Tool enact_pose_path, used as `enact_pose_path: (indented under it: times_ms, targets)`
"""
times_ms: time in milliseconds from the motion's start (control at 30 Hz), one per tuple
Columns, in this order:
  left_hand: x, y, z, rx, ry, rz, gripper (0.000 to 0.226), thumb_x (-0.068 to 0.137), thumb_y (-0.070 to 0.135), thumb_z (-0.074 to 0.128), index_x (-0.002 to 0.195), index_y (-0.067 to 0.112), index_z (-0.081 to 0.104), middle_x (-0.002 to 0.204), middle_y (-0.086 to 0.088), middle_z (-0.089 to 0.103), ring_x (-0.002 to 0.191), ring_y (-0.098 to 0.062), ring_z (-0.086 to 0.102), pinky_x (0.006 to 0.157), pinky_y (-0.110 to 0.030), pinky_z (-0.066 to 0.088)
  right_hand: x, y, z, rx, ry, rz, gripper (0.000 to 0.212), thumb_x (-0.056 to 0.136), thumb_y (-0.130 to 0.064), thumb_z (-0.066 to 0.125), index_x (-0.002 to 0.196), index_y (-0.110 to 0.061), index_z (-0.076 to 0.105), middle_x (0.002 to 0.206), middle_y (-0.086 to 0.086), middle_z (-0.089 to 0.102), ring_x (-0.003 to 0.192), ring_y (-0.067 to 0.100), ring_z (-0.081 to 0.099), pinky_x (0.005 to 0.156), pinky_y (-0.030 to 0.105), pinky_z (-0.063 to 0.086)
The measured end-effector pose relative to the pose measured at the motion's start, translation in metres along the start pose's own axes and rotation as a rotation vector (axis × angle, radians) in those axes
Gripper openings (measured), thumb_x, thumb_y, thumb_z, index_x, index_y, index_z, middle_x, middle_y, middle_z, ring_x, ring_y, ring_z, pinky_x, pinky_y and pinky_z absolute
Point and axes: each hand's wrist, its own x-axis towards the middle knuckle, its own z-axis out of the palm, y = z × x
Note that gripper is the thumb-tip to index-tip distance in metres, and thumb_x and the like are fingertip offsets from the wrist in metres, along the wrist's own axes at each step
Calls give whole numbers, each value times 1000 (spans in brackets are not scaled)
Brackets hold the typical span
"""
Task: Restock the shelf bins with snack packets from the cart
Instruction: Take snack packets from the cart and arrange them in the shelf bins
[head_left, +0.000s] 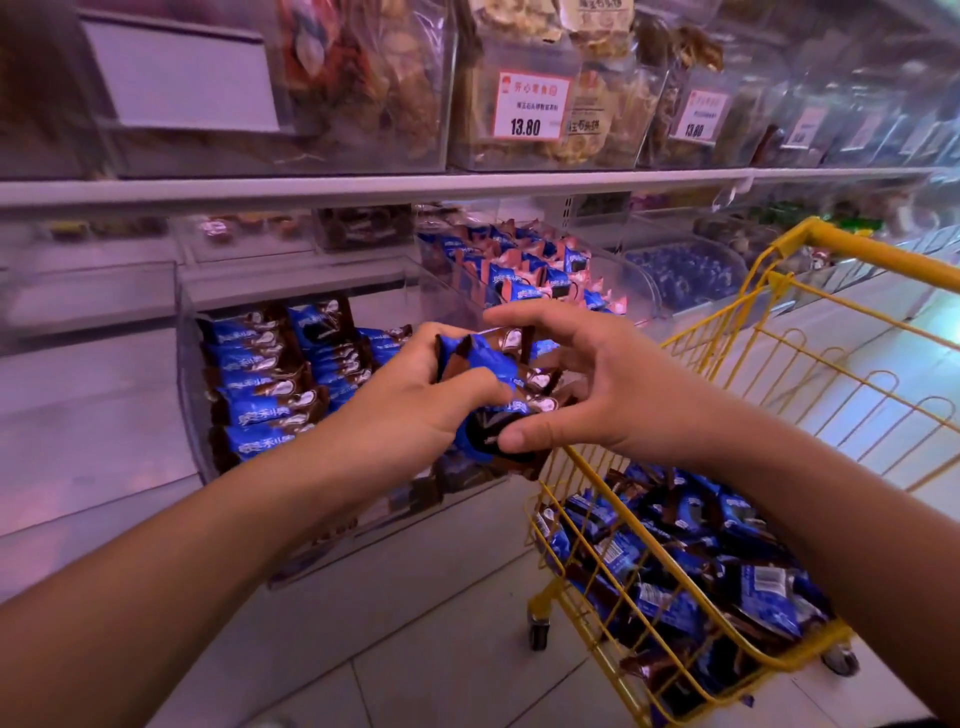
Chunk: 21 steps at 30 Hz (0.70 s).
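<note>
Left hand (410, 400): fingers curled round a bundle of blue-and-brown foil snack packets (491, 384), held before the clear plastic shelf bin (192, 374). Right hand (587, 384): fingers spread, thumb touching the bundle, above the yellow wire cart (779, 374). Red-bordered price tag (531, 106): "13.80".

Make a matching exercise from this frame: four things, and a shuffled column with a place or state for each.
Things:
1. left hand
2. yellow cart
3. price tag reading 13.80
4. clear bin of blue and brown packets

Places or states:
A. on the front of an upper shelf bin
B. on the floor at right, holding loose packets
C. on the lower shelf, left of the hands
D. grip closed around a bunch of snack packets

Pairs: 1-D, 2-B, 3-A, 4-C
</note>
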Motion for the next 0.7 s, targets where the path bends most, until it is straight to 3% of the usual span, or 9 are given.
enact_pose_path:
  times_ms: [100,233,333,433,500,567,633,700]
  targets:
    - [0,0,-15,6,14,-3,46,46,44,72,91,33,69,97,-3,75,96,-25,71,94,-53,53,18,-6,6,-52,-27,7,70,67,-6,89,129,-12,57,102,-6,73,93,10,71,76,23,58]
    - [9,2,-45,-5,96,15,51,48,41,72,96,24,70,96,-4,76,95,-22,71,90,-48,55,62,-26,17,-255,-106,-58,68,64,-22,93,124,-13,62,109,-3,71,96,4,67,86,19,52]
    - [18,5,-73,-58,241,25,68,46,39,75,110,16,62,102,-10,74,98,-25,70,86,-44,55,105,-33,30,-267,-147,-98,71,62,-22,94,124,-13,61,118,1,70,111,15,66,100,33,51]
    - [27,10,-101,-48,381,37,63,60,32,81,114,17,50,99,-7,71,86,-20,71,67,-36,57,143,-27,42,-228,-146,-63,61,63,-17,94,117,-12,65,113,7,72,106,19,69,92,39,57]
    - [31,12,-122,211,535,99,45,77,35,76,112,21,51,94,0,66,82,-16,67,69,-37,56,166,-18,45,-200,-131,3,56,66,-14,92,115,-11,65,110,9,73,92,11,71,74,30,61]
    - [28,12,-141,661,637,242,28,83,40,68,103,24,58,93,5,64,82,-16,62,73,-35,52,189,-10,47,-270,-128,55,58,66,-15,92,117,-11,65,109,8,73,87,10,70,70,28,61]
    - [21,9,-152,969,573,335,16,83,36,66,92,23,63,89,3,66,82,-19,62,75,-37,53,210,-2,45,-553,-165,79,66,60,-24,95,117,-15,63,104,2,72,88,14,69,70,24,58]
    - [17,4,-156,1118,408,265,14,83,33,65,90,21,66,89,0,68,84,-20,62,78,-41,54,225,7,47,-806,-246,138,74,53,-33,96,115,-20,59,105,-1,69,89,18,67,74,27,56]
